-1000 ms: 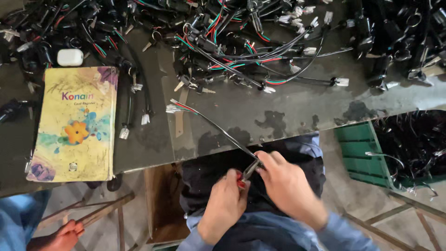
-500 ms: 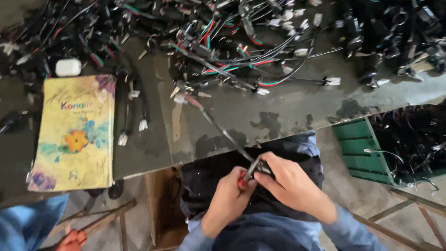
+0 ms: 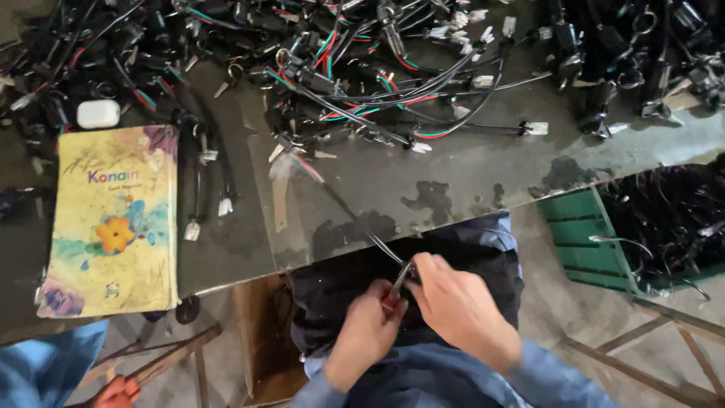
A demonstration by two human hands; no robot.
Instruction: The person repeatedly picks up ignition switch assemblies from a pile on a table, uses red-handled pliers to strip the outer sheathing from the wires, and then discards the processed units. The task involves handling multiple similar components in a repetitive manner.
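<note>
My left hand (image 3: 370, 329) is closed around a small red-handled cutting tool (image 3: 396, 289) held over my lap. Beside it, my right hand (image 3: 457, 306) pinches the near end of a black cable (image 3: 355, 219) against the tool's tip. The cable runs up and left across the grey table edge to a white connector with coloured wires (image 3: 291, 165) lying on the table. Both hands touch each other just below the table's front edge.
A big tangle of black wire harnesses (image 3: 362, 68) covers the back of the grey table (image 3: 468, 181). A yellow flowered notebook (image 3: 113, 219) and a small white case (image 3: 98, 113) lie at left. A green crate (image 3: 589, 242) of cables stands at right. Another person's hand (image 3: 113, 391) shows bottom left.
The cable's connector end has slid left and nearer across the table as the view shifted. Both hands stay together on the tool and the cable end.
</note>
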